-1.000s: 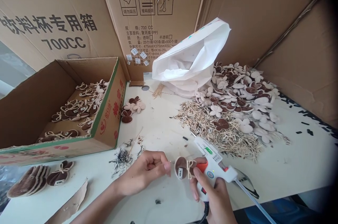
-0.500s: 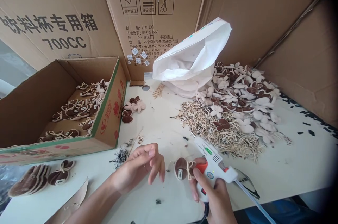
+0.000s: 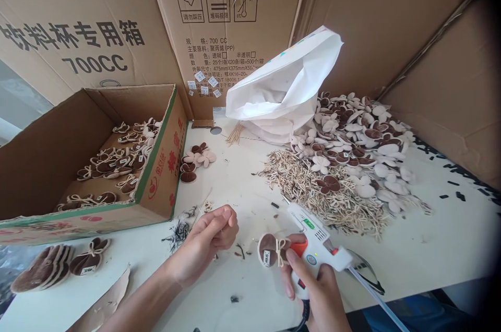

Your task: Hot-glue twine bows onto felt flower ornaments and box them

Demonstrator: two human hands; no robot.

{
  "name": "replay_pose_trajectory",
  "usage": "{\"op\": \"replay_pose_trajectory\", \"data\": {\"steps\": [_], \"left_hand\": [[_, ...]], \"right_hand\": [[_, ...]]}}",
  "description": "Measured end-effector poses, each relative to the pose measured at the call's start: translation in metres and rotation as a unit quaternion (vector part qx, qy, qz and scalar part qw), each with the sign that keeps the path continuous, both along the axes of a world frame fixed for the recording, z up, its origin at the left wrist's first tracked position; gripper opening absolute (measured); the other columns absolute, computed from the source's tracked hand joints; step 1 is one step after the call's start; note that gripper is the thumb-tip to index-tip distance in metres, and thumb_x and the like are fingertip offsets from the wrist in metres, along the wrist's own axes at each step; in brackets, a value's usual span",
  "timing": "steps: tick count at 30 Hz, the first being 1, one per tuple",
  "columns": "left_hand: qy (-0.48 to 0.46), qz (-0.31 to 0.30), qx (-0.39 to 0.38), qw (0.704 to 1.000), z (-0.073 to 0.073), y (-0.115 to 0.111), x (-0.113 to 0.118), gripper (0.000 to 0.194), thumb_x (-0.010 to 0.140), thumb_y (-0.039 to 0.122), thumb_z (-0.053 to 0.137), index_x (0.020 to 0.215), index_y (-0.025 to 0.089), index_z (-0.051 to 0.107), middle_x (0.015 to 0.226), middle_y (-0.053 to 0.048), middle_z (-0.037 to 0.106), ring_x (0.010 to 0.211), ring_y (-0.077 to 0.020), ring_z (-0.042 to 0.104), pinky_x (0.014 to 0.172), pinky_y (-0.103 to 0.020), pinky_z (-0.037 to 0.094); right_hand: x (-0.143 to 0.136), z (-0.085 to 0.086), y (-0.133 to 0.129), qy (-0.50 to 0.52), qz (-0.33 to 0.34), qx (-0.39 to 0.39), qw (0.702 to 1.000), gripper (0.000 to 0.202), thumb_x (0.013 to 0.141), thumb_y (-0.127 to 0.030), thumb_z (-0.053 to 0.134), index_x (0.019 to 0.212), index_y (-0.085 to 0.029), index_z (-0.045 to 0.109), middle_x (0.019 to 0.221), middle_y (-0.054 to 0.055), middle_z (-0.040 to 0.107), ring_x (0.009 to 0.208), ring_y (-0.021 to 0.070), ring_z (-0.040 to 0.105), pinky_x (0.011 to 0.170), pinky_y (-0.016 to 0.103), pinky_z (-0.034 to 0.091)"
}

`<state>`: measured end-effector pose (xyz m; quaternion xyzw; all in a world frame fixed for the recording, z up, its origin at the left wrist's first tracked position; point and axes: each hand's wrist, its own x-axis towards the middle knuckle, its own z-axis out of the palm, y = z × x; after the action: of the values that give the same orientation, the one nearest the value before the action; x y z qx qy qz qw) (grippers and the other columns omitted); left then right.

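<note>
My right hand (image 3: 319,293) grips a white glue gun (image 3: 315,240) with an orange trigger, its nozzle aimed up and left. Between that thumb and fingers is also a brown plush bow-shaped piece (image 3: 269,243) with a cream cord bow and a small white label. My left hand (image 3: 217,230) is curled into a fist over the table, to the left of the plush piece; whatever may be inside it is hidden. Small dark scraps (image 3: 240,251) lie just beside its fingers. A tuft of dark threads (image 3: 179,235) lies left of that hand.
A cardboard box (image 3: 156,170) with finished bow pieces stands at left. Stacked plush pieces (image 3: 43,268) lie before it. At right are heaps of cord bows (image 3: 289,175) and plush shapes (image 3: 364,133), behind them a white bag (image 3: 282,97). Tall cardboard walls (image 3: 352,19) close the back.
My left hand's fingers, loosely apart before, have curled into a fist. Dark scraps now show on the table beside it. My right hand, the glue gun and the plush piece have stayed put.
</note>
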<state>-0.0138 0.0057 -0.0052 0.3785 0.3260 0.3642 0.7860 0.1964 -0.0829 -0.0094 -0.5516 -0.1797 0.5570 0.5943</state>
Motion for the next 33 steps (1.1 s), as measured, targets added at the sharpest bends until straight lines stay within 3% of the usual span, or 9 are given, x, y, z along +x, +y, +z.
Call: {"op": "replay_pose_trajectory", "data": {"steps": [7,11,14,16,21,28,33], "left_hand": [[0.052,0.020,-0.015,0.998,-0.0062,0.0016,-0.0034,0.051,0.107,0.044,0.055,0.071,0.025,0.024,0.066,0.008,0.012,0.063,-0.0152,0.005,0.061,-0.034,0.014],[0.069,0.022,-0.003,0.997,-0.0060,0.0021,-0.0029,0.053,0.108,0.048,0.060,0.069,0.023,0.035,0.065,0.008,0.017,0.062,-0.0142,0.010,0.061,-0.033,0.015],[0.074,0.020,0.000,0.997,-0.0031,0.0019,-0.0016,0.044,0.108,0.057,0.063,0.084,0.020,0.057,0.066,0.008,0.026,0.062,-0.0136,0.015,0.062,-0.032,0.016],[0.070,0.021,0.001,0.997,-0.0006,0.0016,-0.0007,0.042,0.108,0.059,0.064,0.094,0.019,0.062,0.068,0.007,0.033,0.063,-0.0134,0.019,0.063,-0.031,0.018],[0.045,0.023,-0.008,0.999,0.0012,0.0016,0.0008,0.036,0.110,0.054,0.062,0.098,0.020,0.058,0.075,0.005,0.039,0.066,-0.0135,0.025,0.066,-0.030,0.022],[-0.001,0.007,-0.012,1.000,-0.0032,0.0010,0.0006,0.038,0.114,0.039,0.046,0.081,0.022,0.039,0.069,0.006,0.032,0.066,-0.0154,0.020,0.066,-0.031,0.023],[0.011,0.013,-0.007,1.000,-0.0051,0.0014,0.0007,0.049,0.115,0.049,0.050,0.076,0.022,0.036,0.064,0.007,0.029,0.064,-0.0151,0.017,0.066,-0.032,0.022]], "right_hand": [[0.0004,0.0001,-0.0007,-0.016,0.000,-0.003,1.000,0.042,0.084,-0.056,0.094,0.094,-0.021,0.073,0.052,-0.004,0.059,0.045,0.0142,0.044,0.054,0.030,0.037],[0.0006,-0.0001,-0.0010,-0.015,-0.002,-0.008,1.000,0.039,0.080,-0.050,0.097,0.091,-0.023,0.071,0.053,-0.004,0.060,0.044,0.0155,0.047,0.052,0.030,0.039],[-0.0001,0.0003,-0.0011,-0.024,-0.002,-0.009,1.000,0.040,0.081,-0.054,0.095,0.092,-0.023,0.072,0.051,-0.005,0.057,0.044,0.0156,0.047,0.051,0.031,0.041],[-0.0010,0.0009,-0.0011,-0.027,-0.006,-0.009,1.000,0.042,0.083,-0.057,0.094,0.094,-0.022,0.073,0.051,-0.006,0.056,0.044,0.0144,0.046,0.052,0.030,0.041],[-0.0021,0.0023,-0.0011,-0.021,-0.003,-0.010,1.000,0.049,0.081,-0.063,0.093,0.098,-0.021,0.073,0.050,-0.006,0.055,0.045,0.0132,0.044,0.052,0.028,0.039],[-0.0024,0.0029,-0.0013,-0.017,0.001,-0.016,1.000,0.049,0.082,-0.062,0.093,0.101,-0.021,0.073,0.054,-0.004,0.060,0.046,0.0111,0.044,0.051,0.026,0.038],[-0.0028,0.0057,-0.0002,-0.016,0.002,-0.011,1.000,0.051,0.081,-0.062,0.094,0.100,-0.020,0.072,0.056,-0.004,0.061,0.046,0.0106,0.043,0.050,0.026,0.037]]}}
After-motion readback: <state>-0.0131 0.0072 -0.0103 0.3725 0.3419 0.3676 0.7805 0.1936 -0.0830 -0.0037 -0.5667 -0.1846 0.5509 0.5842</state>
